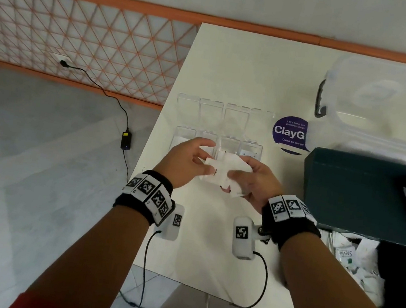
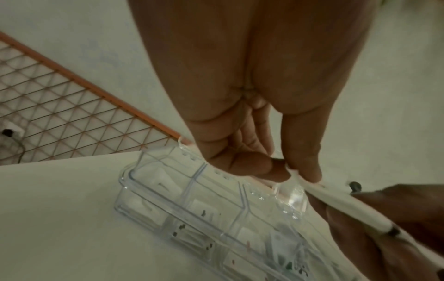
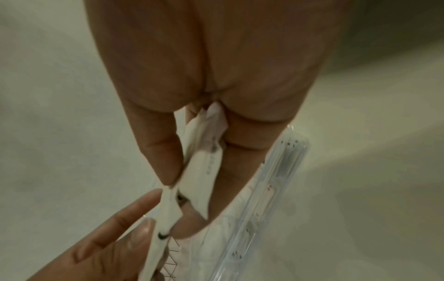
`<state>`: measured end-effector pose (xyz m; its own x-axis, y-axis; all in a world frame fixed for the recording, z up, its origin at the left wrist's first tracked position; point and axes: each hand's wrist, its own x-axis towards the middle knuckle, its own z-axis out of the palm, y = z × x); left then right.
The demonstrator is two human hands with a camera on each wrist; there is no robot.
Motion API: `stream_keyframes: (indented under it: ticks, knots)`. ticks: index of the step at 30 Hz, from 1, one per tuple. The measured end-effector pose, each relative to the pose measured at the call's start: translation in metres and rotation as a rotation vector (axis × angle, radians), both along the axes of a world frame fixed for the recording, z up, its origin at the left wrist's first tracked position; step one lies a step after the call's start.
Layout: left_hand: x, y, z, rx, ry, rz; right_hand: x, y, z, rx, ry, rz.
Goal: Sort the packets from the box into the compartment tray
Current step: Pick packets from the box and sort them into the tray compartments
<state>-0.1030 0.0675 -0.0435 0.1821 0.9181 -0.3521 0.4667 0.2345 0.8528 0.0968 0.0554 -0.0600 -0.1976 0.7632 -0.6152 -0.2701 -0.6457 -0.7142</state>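
Observation:
Both hands meet just above the near row of the clear compartment tray (image 1: 237, 111), and between them is a small fan of white packets (image 1: 234, 182). My right hand (image 1: 240, 178) grips this bunch, thumb on top and fingers beneath; in the right wrist view the right hand (image 3: 187, 190) clamps the packets (image 3: 206, 161) edge-on. My left hand (image 1: 207, 153) pinches one white packet marked "Sugar" (image 1: 213, 171) at the left of the fan. In the left wrist view the left hand (image 2: 291, 174) holds this packet's edge (image 2: 336, 205) between thumb and forefinger, over the tray (image 2: 182, 192). A few packets lie in the tray's compartments.
A dark teal box (image 1: 362, 193) stands open at the right, with several loose packets (image 1: 359, 261) in its lower half. A clear lidded plastic tub (image 1: 388, 107) sits behind it, beside a purple round sticker (image 1: 291, 134). The table's left edge (image 1: 166, 111) runs close to the tray.

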Motion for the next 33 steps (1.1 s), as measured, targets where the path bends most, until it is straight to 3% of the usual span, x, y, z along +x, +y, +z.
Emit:
stream_keyframes:
  ticks: [3, 8, 12, 14, 18, 23, 29, 33]
  knots:
    - [-0.007, 0.0, 0.0, 0.015, -0.038, 0.081, -0.009, 0.001, -0.003, 0.033, -0.058, -0.02]
    - [-0.013, -0.001, 0.0, -0.048, -0.107, 0.061, -0.023, 0.003, -0.003, 0.049, -0.052, -0.058]
    - [-0.031, 0.011, 0.003, 0.064, -0.119, 0.308, -0.027, 0.002, -0.001, 0.037, 0.025, -0.031]
    - [-0.044, 0.024, 0.006, 0.147, -0.029, 0.362, -0.024, 0.002, -0.002, 0.031, 0.04, -0.029]
    - [-0.059, 0.049, 0.009, 0.189, 0.263, 0.241, -0.023, 0.002, -0.004, 0.021, 0.055, -0.037]
    - [-0.047, 0.067, 0.0, 0.117, 0.554, -0.048, -0.024, 0.003, -0.003, -0.003, 0.098, -0.024]
    - [-0.038, 0.072, -0.017, 0.203, 0.812, -0.269, -0.02, 0.009, -0.004, -0.08, 0.198, -0.058]
    - [-0.038, 0.073, -0.026, 0.276, 0.859, -0.321, -0.018, 0.011, -0.006, -0.087, 0.231, -0.104]
